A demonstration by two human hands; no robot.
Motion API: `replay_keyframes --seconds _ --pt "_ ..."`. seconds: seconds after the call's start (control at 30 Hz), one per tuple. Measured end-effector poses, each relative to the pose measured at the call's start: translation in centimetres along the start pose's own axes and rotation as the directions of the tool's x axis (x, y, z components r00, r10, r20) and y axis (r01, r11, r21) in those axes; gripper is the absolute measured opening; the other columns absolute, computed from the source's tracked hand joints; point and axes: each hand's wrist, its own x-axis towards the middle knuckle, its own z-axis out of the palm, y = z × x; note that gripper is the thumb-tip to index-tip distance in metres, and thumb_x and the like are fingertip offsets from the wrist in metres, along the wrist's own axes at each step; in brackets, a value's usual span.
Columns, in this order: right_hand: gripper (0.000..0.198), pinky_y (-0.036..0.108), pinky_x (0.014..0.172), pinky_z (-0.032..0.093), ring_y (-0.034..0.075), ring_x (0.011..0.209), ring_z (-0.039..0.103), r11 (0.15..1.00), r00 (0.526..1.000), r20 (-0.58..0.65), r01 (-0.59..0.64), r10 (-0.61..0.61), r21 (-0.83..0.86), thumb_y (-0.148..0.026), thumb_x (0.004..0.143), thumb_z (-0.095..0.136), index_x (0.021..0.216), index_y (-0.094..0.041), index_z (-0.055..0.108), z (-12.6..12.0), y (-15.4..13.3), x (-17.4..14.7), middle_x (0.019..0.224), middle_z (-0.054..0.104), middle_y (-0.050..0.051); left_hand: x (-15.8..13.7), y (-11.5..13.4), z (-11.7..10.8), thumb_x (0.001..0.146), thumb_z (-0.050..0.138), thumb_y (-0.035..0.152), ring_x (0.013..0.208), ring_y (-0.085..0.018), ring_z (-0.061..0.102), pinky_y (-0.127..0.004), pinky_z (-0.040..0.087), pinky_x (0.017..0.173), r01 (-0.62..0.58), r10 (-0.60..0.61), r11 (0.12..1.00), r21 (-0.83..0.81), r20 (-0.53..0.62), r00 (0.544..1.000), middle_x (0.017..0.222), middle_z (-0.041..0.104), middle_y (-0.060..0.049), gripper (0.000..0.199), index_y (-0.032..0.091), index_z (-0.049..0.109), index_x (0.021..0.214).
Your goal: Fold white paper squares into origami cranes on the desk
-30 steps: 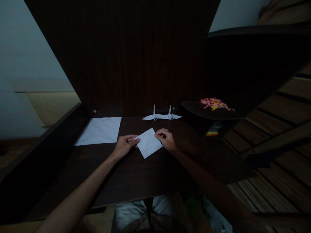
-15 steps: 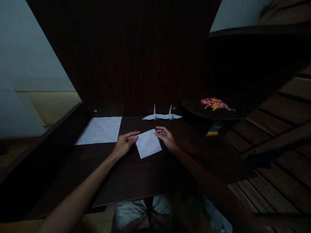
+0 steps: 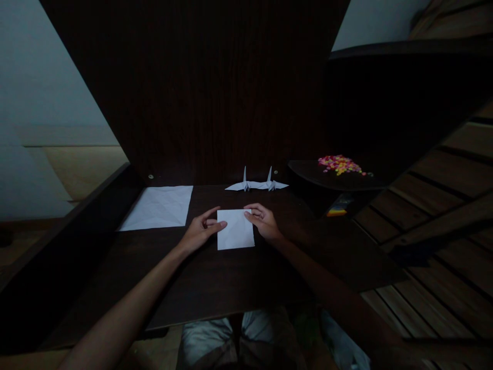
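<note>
On the dark desk (image 3: 200, 293), the white paper square (image 3: 235, 234) now sits straight between my hands, no longer slanted, likely making its edges handier; my right hand (image 3: 264, 221) pinches its far-right corner; my left hand (image 3: 200, 229) thumbs its left edge (whether gripping, I cannot tell).

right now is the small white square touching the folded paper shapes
Apart: the head view shows dark desktop between the white square and the folded paper shapes.
</note>
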Motion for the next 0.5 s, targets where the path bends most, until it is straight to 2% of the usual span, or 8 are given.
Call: replay_keyframes --seconds 0.07,0.17,0.37,0.5 --pt "0.027 0.028 0.060 0.047 0.016 0.065 0.060 1.000 0.998 -0.055 0.030 -0.031 -0.007 -0.037 0.068 0.070 0.086 -0.021 0.059 -0.06 -0.01 0.06 0.068 0.063 0.000 -0.15 -0.05 0.30 0.068 0.075 0.038 0.079 -0.023 0.069 -0.036 0.052 0.076 0.055 -0.053 0.998 -0.020 0.085 0.995 0.088 0.074 -0.008 0.066 0.015 0.053 0.126" --pt "0.029 0.028 0.059 0.048 0.016 0.063 0.060 0.999 0.997 -0.071 0.037 -0.037 0.008 -0.036 0.068 0.071 0.090 -0.021 0.059 -0.08 -0.19 0.04 0.065 0.060 -0.001 -0.24 -0.31 0.61 0.068 0.075 0.035 0.081 -0.023 0.069 -0.036 0.053 0.077 0.071 -0.062 0.997 -0.038 0.184 0.981 0.089 0.074 -0.008 0.054 0.014 0.061 0.115" --pt "0.051 0.026 0.057 0.050 0.016 0.067 0.064 0.982 0.994 0.040 -0.105 0.100 0.155 -0.030 0.061 0.076 0.105 -0.023 0.051 -0.04 -0.55 -0.07 0.076 0.067 0.000 -0.06 -0.55 0.55 0.068 0.075 0.033 0.086 -0.022 0.068 -0.035 0.051 0.082 0.046 -0.031 0.994 -0.098 0.151 0.988 0.094 0.073 -0.009 0.050 0.013 0.062 0.111" --pt "0.070 0.024 0.053 0.049 0.016 0.061 0.064 0.971 0.979 0.118 -0.184 0.167 0.156 -0.026 0.056 0.079 0.116 -0.023 0.043 -0.02 -0.37 -0.03 0.074 0.068 -0.001 0.06 -0.53 0.50 0.067 0.075 0.035 0.084 -0.022 0.068 -0.034 0.052 0.079 0.001 0.012 0.991 -0.136 0.096 0.995 0.095 0.073 -0.009 0.049 0.012 0.062 0.108"
